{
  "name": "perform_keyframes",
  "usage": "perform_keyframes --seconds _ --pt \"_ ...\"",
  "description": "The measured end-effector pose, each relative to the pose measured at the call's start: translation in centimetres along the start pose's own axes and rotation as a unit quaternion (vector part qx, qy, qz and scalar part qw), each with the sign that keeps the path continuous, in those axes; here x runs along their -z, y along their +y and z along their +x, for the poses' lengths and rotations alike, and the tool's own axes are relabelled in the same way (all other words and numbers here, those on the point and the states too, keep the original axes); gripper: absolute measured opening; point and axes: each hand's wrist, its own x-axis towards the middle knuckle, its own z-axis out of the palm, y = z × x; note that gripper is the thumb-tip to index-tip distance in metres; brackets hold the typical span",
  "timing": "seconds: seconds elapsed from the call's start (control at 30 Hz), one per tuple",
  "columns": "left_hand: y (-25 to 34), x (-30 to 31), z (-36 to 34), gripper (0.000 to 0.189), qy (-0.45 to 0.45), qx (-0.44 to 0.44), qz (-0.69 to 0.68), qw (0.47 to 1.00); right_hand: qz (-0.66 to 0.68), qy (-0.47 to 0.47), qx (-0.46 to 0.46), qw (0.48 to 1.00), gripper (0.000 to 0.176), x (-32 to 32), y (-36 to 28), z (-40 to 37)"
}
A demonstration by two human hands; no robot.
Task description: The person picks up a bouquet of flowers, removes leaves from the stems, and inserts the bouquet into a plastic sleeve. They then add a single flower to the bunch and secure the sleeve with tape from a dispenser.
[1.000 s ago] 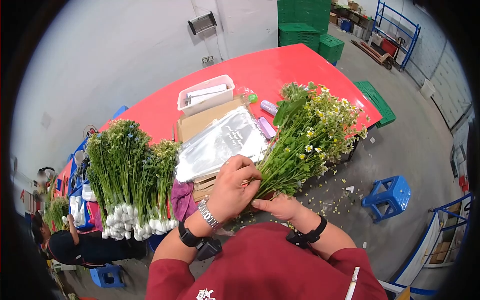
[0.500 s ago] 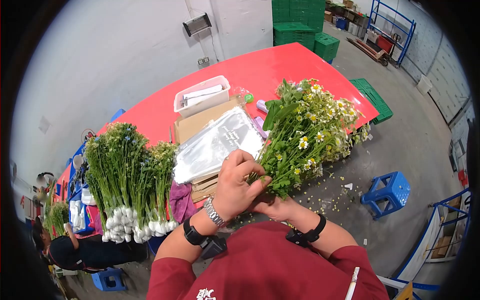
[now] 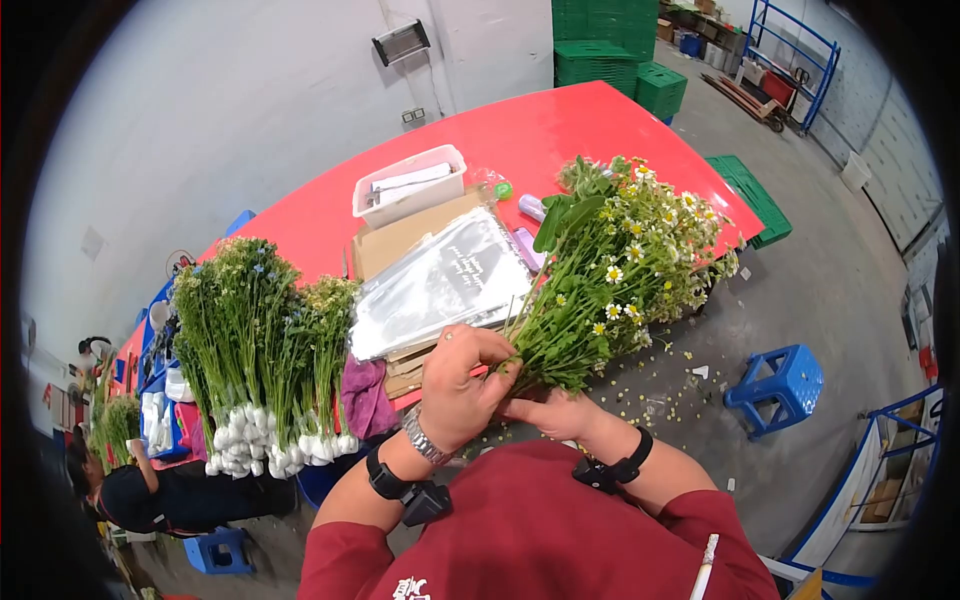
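Note:
A loose bunch of small white daisy-like flowers (image 3: 620,270) with green stems fans out up and to the right over the red table (image 3: 520,130). My left hand (image 3: 460,385) is wrapped around the stems near their lower ends. My right hand (image 3: 555,412) supports the same stems from below, fingers curled under them. Both wrists wear black bands, the left also a metal watch.
Wrapped flower bunches (image 3: 265,350) lie at the left beside a stack of clear sleeves (image 3: 440,285) on cardboard. A white tub (image 3: 410,185) sits behind. A blue stool (image 3: 775,385) stands on the petal-strewn floor. Green crates (image 3: 610,50) are stacked far back. Another person (image 3: 150,495) sits lower left.
The bunch dipped toward the table, lifted, and now sits slightly lower and further right. My left hand shifted its grip down along the stems.

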Motion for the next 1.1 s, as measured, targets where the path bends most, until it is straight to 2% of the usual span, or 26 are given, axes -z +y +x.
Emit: perform_keyframes --seconds 0.07,0.17,0.43,0.53,0.6,0.67,0.7,0.77,0.87,1.0,1.07,1.1 --pt "0.3 0.1 -0.4 0.014 -0.004 0.131 -0.037 0.991 0.016 0.003 0.004 1.0 0.027 -0.1 0.7 0.1" --pt "0.3 0.3 -0.6 0.011 -0.013 0.161 -0.06 0.985 0.05 0.015 -0.002 0.999 0.031 -0.5 0.3 0.2" --pt "-0.3 0.7 -1.0 0.01 -0.015 0.164 -0.084 0.983 0.02 0.027 0.004 0.999 0.036 -0.7 -0.9 0.2" --pt "0.3 0.9 -0.7 0.011 -0.024 0.168 -0.065 0.983 0.014 0.032 0.017 0.999 0.032 -0.6 -0.8 0.2" --pt "0.3 0.9 -0.6 0.012 -0.027 0.168 -0.053 0.984 0.016 0.015 -0.011 1.0 0.025 -0.2 0.0 0.2" --pt "-0.1 0.8 -0.5 0.017 -0.043 0.089 0.004 0.995 0.019 0.017 -0.007 1.0 0.023 -0.1 0.5 0.2" --pt "0.0 0.8 -0.4 0.017 -0.043 0.089 0.004 0.995 0.021 0.019 -0.003 1.0 0.02 -0.1 0.6 0.2" --pt "0.5 0.9 -0.2 0.017 -0.047 0.02 0.071 0.996 0.03 0.018 0.011 0.999 0.02 -0.4 0.4 0.2" --pt "0.4 1.1 -0.2 0.022 -0.072 -0.016 0.102 0.992 0.026 0.018 0.023 0.999 0.02 -0.2 0.7 0.3" --pt "0.4 1.3 -0.5 0.02 -0.041 -0.019 0.108 0.993 0.017 0.042 0.01 0.999 0.021 -0.1 0.4 0.3" --pt "0.3 2.0 -1.2 0.013 0.042 0.082 0.103 0.99 0.023 0.044 0.004 0.999 0.023 0.0 0.1 0.2" --pt "0.7 2.6 -1.0 0.01 0.046 0.087 0.11 0.989 0.028 0.043 -0.001 0.999 0.024 0.0 0.0 0.2"
